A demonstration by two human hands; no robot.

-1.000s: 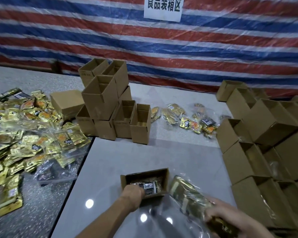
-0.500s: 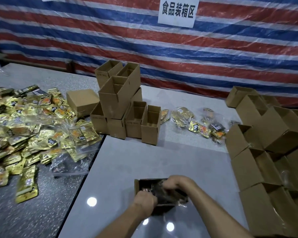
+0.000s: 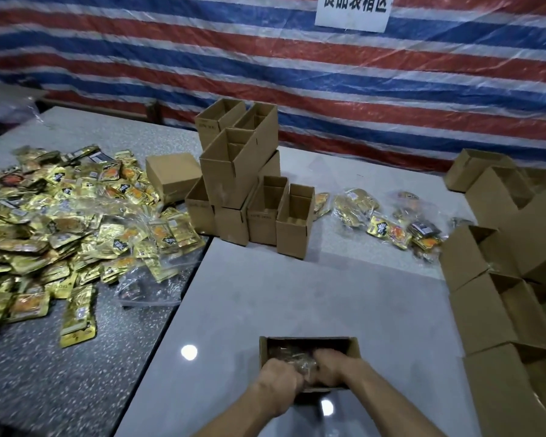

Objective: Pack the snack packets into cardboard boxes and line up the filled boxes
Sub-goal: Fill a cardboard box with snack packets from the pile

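A small open cardboard box [image 3: 309, 341] stands on the white table near the front edge. Inside it lies a clear bag of snack packets [image 3: 297, 357], dark and partly hidden. My left hand [image 3: 278, 381] covers the box's near left corner with curled fingers and grips it there. My right hand [image 3: 331, 365] reaches into the box from the right, its fingers curled down on the bag of packets. The two hands almost touch over the bag.
A big heap of gold snack packets [image 3: 76, 222] covers the grey table on the left, with a clear plastic bag [image 3: 148, 288] at its edge. Empty boxes [image 3: 234, 171] are stacked at the back centre. More packets [image 3: 388, 228] lie behind. Open boxes [image 3: 498, 310] crowd the right side.
My right hand brought the bag of packets from the right into the box and now pushes it down. My left hand stayed at the box's near edge. The view tilted up slightly.
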